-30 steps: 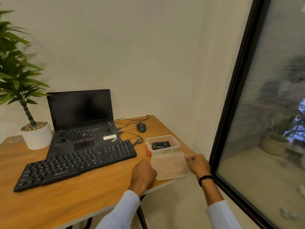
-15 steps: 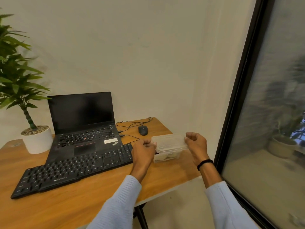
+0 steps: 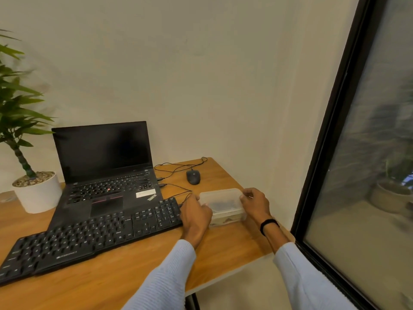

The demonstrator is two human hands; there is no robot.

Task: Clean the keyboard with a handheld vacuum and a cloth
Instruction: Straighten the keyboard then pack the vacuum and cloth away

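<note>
A black external keyboard [image 3: 89, 238] lies across the wooden desk [image 3: 107, 280] in front of a laptop. At its right end stands a translucent plastic box [image 3: 225, 217] with its translucent lid [image 3: 220, 196] lying on top. My left hand [image 3: 195, 213] grips the lid's left edge and my right hand [image 3: 253, 201] grips its right edge. A dark object shows dimly through the lid. No vacuum or cloth is plainly visible.
An open black laptop [image 3: 107, 173] stands behind the keyboard. A black mouse [image 3: 193, 176] with its cable lies at the back right. A potted plant [image 3: 33, 189] stands at the left. A dark-framed glass pane [image 3: 335, 153] runs close along the desk's right edge.
The lid lay on the desk in front of the open box a second ago. Both hands lifted it, carried it back over the box and lowered it onto the box.
</note>
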